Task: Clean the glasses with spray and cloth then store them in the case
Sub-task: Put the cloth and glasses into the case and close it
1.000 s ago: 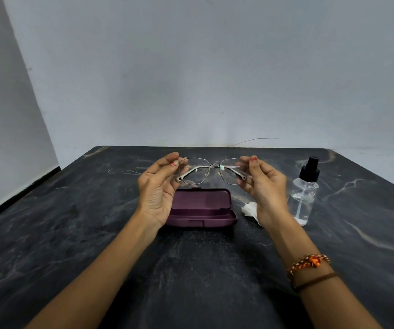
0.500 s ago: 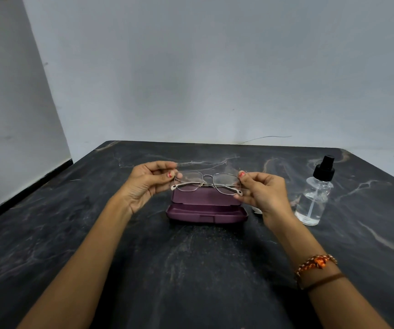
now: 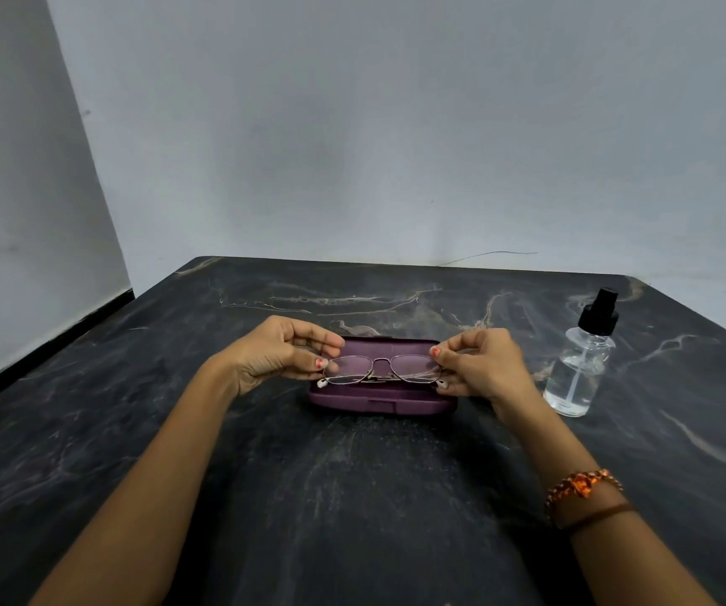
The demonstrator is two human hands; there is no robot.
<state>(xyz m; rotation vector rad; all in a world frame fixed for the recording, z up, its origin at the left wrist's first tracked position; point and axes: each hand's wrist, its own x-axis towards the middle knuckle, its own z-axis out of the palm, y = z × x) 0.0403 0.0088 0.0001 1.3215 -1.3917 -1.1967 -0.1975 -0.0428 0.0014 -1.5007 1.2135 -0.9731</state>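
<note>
Glasses (image 3: pixel 382 368): folded, lenses facing up, held level just over the open purple case (image 3: pixel 381 398) at table centre. Whether the frame already touches the case tray cannot be told from this angle.

Progress, judged from layout: the storing step is in hand. Temples are folded in and their white tips show at both lower corners of the frame. The case lid stands open behind the lenses. The spray bottle (image 3: pixel 579 365) stands upright and capped, to the right of the case and apart from both hands, so spraying looks finished. No cloth is visible. Left to do: seat the frame in the tray, let go, close the lid.

Left hand (image 3: pixel 278 354): thumb and fingertips pinch the left end of the frame.
Right hand (image 3: pixel 479 365): pinches the right end the same way.

Position: the glasses span the gap between the two hands, in line with the case's long axis. Both wrists hover over the dark marble table (image 3: pixel 352 496).
</note>
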